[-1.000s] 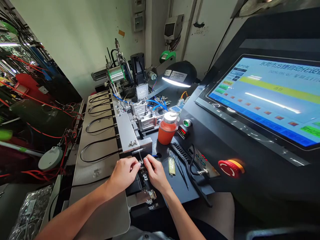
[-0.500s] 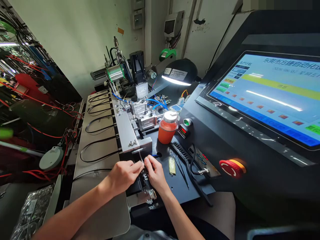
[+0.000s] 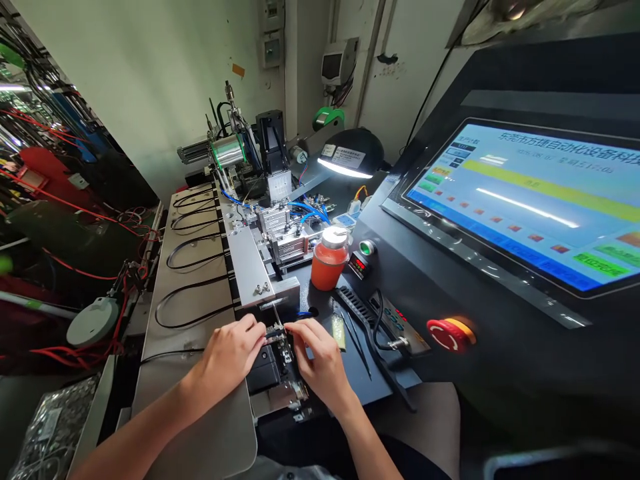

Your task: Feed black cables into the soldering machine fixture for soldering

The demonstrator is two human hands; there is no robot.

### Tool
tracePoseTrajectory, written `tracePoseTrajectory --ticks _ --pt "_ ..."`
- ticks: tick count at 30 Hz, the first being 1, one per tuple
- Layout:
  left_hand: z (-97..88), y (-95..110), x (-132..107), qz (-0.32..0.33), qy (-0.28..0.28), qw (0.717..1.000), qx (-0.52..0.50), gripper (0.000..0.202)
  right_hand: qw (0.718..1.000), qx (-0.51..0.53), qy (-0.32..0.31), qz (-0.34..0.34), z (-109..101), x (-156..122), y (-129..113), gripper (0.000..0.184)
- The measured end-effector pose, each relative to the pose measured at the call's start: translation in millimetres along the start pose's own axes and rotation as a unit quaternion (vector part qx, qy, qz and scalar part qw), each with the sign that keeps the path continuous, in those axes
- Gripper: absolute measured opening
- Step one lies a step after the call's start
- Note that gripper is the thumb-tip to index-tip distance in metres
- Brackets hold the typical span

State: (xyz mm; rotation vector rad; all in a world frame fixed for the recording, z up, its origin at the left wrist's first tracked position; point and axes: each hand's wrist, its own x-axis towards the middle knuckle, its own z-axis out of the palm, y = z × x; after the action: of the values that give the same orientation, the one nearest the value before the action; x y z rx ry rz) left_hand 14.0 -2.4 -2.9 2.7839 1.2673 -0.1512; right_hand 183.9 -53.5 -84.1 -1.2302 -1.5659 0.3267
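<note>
My left hand (image 3: 234, 350) is closed, thumb and fingers pinched at the left side of a small metal fixture (image 3: 286, 353). A thin black cable (image 3: 173, 355) runs across the beige plate and passes under that hand, its end apparently in the fingers. From the other side, my right hand (image 3: 320, 357) arches over and pinches at the fixture's top edge; whatever it grips is too small to make out. Just beyond the fingertips, a slim metal rod (image 3: 277, 312) reaches out from beneath a silver cover plate (image 3: 246, 263).
Several looped black cables (image 3: 193, 297) lie on the beige plate (image 3: 200, 427). To the right are an orange jar (image 3: 329, 263), tweezers (image 3: 357, 340), a small yellowish packet (image 3: 339, 332), a red stop button (image 3: 450, 333) and a touchscreen (image 3: 525, 200). A lamp (image 3: 353, 153) shines behind.
My hands have moved slightly apart, exposing more of the fixture between them. My right fingers now bend over it from above. The whole view has shifted a little.
</note>
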Motion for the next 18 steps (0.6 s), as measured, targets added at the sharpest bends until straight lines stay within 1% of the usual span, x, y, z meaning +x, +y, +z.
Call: tracePoseTrajectory --ticks 3,7,10,12,14,15,17,18 --pt "-2.0 2 1 -0.003 -0.02 1.0 0.014 0.02 0.999 -0.007 0.038 0.011 -4 -1 2 0.03" --pt "-1.3 3 0 -0.007 -0.031 0.999 0.013 0.021 0.992 -0.002 0.111 0.062 -19 -1 -2 0.026" --pt "-2.3 6 1 -0.013 -0.039 0.999 0.0 0.023 0.984 0.031 0.146 0.1 -29 -4 -11 0.02" --pt "-7.4 4 1 -0.031 -0.042 0.998 -0.023 0.021 0.978 0.069 0.158 0.12 -33 -7 -17 0.017" --pt "-16.5 -7 -3 -0.071 -0.047 0.995 -0.057 0.019 0.971 0.109 0.164 0.136 -35 -11 -22 0.015" --pt "-22.2 -17 -8 -0.092 -0.046 0.992 -0.076 0.019 0.968 0.125 0.164 0.145 -37 -12 -23 0.015" --pt "-34.5 -46 -25 -0.117 -0.032 0.987 -0.106 0.026 0.962 0.15 0.155 0.165 -40 -16 -24 0.019" --pt "-40.8 -64 -37 -0.117 -0.016 0.986 -0.115 0.031 0.96 0.162 0.145 0.174 -42 -18 -23 0.023"
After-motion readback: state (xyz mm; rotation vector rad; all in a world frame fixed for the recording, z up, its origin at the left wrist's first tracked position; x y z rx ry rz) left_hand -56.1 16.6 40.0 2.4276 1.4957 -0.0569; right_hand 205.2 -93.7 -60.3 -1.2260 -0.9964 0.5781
